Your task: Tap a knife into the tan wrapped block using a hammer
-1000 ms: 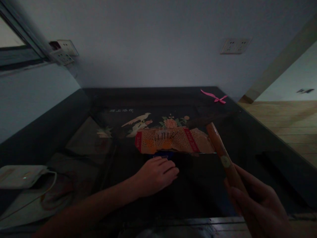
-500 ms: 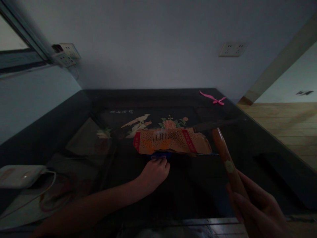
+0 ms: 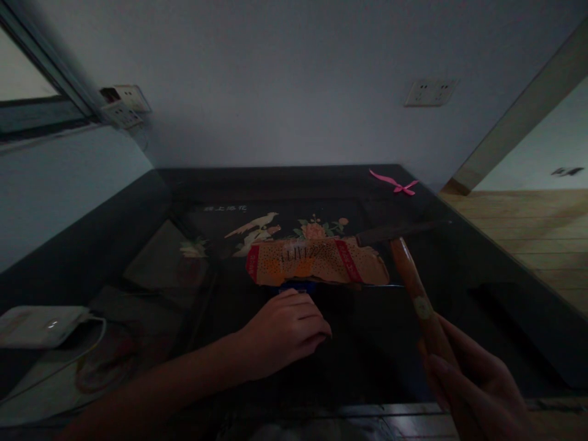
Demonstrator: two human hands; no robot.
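Observation:
A torn piece of brown cardboard (image 3: pixel 316 262) with red bands lies across the middle of the dark table. Under its near edge a small blue object (image 3: pixel 298 286) shows in part. My left hand (image 3: pixel 287 331) is just in front of the blue object, its fingers curled; whether they grip anything is hidden. My right hand (image 3: pixel 473 380) is wrapped round the wooden handle of a hammer (image 3: pixel 413 282). The hammer's dark head is above the cardboard's right end and reaches out to the right.
A pink ribbon (image 3: pixel 399 185) lies at the back right of the table (image 3: pixel 275 184). At the left is a white device (image 3: pixel 43 326) with a cable. A dark flat object (image 3: pixel 528 331) rests at the right. Wall sockets (image 3: pixel 429 92) are behind.
My left hand has turned, with its knuckles shifted right and its fingers loosened near the blue object. The hammer in my right hand has moved slightly to the left.

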